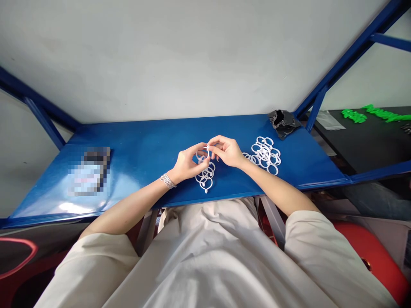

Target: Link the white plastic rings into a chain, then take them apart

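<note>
My left hand (188, 164) and my right hand (227, 150) meet over the middle of the blue table (144, 149). Both pinch the top of a chain of white plastic rings (206, 176), which hangs down from my fingers to the table's front edge. A bracelet sits on my left wrist. A loose pile of white rings (265, 155) lies just to the right of my right hand, touching the table.
A crumpled black bag (283, 122) sits at the table's back right corner. A blurred flat object (90, 171) lies on the left side. To the right, a dark table (369, 141) holds green plastic parts (372, 113). Blue frame bars rise at both back corners.
</note>
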Available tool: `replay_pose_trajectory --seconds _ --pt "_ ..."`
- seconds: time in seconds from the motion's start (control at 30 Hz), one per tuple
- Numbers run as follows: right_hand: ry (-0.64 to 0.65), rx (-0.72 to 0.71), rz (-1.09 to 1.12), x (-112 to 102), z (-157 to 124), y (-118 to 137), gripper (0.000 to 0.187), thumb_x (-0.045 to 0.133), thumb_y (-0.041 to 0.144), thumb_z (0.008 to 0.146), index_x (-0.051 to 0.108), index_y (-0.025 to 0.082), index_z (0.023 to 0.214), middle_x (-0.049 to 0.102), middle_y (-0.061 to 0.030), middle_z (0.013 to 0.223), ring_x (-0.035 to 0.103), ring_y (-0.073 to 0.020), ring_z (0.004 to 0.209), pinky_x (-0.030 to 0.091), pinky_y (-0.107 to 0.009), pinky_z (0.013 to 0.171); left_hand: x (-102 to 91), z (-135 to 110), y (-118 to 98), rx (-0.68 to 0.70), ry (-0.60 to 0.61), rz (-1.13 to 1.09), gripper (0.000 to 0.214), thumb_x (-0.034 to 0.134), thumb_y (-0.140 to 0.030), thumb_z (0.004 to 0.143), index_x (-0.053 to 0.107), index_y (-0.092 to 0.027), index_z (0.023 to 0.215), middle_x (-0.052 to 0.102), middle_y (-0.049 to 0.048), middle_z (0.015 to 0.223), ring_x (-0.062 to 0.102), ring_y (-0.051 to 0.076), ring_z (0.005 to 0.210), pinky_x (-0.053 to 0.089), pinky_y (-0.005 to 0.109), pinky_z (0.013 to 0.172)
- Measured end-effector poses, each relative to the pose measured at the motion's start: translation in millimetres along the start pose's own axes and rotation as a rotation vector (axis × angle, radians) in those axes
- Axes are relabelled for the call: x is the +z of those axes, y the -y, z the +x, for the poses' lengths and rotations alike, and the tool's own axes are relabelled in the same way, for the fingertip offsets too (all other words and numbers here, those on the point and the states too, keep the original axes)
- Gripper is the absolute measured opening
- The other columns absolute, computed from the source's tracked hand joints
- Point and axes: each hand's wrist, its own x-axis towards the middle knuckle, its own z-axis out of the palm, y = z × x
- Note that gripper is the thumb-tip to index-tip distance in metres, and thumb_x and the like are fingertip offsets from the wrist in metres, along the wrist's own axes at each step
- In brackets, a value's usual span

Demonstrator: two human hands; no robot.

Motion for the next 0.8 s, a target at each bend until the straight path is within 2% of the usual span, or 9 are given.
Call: replay_pose_trajectory --seconds 0.13,0.27,0.43,0.53,0.6,0.67,0.73,0.8 --pt "0.012 -0.061 -0.04 -3 -3 3 0.036 0.081 0.053 0.09 0.069 0.019 0.094 0.071 -0.0026 0.079 0.068 -0.0157 0.065 0.055 -0.029 0.06 -1.0 0 0 0.031 0.018 -0.033 0.034 0.073 -0.031 0.086 0.073 -0.017 0.117 0.083 0.0056 0.092 0.08 0.02 0.085 0.061 0.027 0.074" --pt "0.046 -0.062 -0.09 -6 -6 6 0.034 0.077 0.054 0.092 0.069 0.021 0.092 0.072 -0.0034 0.081 0.069 -0.0177 0.07 0.059 -0.033 0.069 -3.6 1 2 0.058 0.056 -0.065 0.031 0.072 -0.032 0.086 0.075 -0.017 0.113 0.084 0.0065 0.094 0.079 0.019 0.08 0.062 0.027 0.074" --pt "0.06 -0.059 -0.118 -6 -5 2 0.032 0.074 0.053 0.094 0.068 0.021 0.092 0.072 -0.0035 0.08 0.069 -0.0183 0.07 0.057 -0.033 0.067 -4.0 2 5 0.029 0.096 -0.083 0.034 0.073 -0.034 0.087 0.072 -0.017 0.117 0.084 0.0068 0.096 0.08 0.02 0.084 0.063 0.028 0.078" --pt "0.056 -0.06 -0.201 -9 0 3 0.028 0.074 0.048 0.094 0.07 0.021 0.098 0.075 -0.0048 0.086 0.069 -0.0184 0.071 0.055 -0.032 0.066 -1.8 2 6 0.006 0.088 -0.092 0.035 0.074 -0.035 0.088 0.068 -0.018 0.118 0.083 0.0071 0.098 0.08 0.02 0.088 0.063 0.03 0.082" --pt "0.02 -0.096 -0.324 -21 5 9 0.027 0.075 0.043 0.093 0.072 0.02 0.108 0.077 -0.0059 0.093 0.069 -0.0183 0.074 0.055 -0.032 0.07 -0.3 3 7 -0.001 0.072 -0.113 0.035 0.074 -0.036 0.089 0.066 -0.018 0.118 0.082 0.0068 0.098 0.079 0.019 0.088 0.063 0.031 0.085" --pt "-0.053 -0.121 -0.491 -44 10 18 0.029 0.076 0.039 0.092 0.074 0.019 0.114 0.078 -0.0072 0.097 0.07 -0.0192 0.079 0.056 -0.034 0.075 0.5 4 7 -0.003 0.048 -0.126 0.035 0.074 -0.037 0.089 0.063 -0.019 0.117 0.08 0.0058 0.096 0.078 0.018 0.085 0.062 0.031 0.085" --pt "-0.086 -0.031 -0.691 -75 12 29 0.025 0.077 0.034 0.09 0.077 0.018 0.11 0.079 -0.0081 0.097 0.071 -0.0207 0.083 0.055 -0.035 0.078 0.5 4 7 -0.003 0.027 -0.115 0.033 0.075 -0.038 0.089 0.061 -0.02 0.113 0.079 0.0045 0.092 0.076 0.017 0.081 0.061 0.03 0.082" --pt "-0.073 0.14 -0.897 -110 12 38 0.016 0.078 0.026 0.087 0.081 0.017 0.1 0.08 -0.0087 0.093 0.071 -0.0211 0.082 0.055 -0.035 0.079 -0.2 4 7 -0.012 0.027 -0.103 0.032 0.076 -0.04 0.089 0.06 -0.02 0.109 0.079 0.004 0.09 0.074 0.016 0.078 0.059 0.029 0.077"
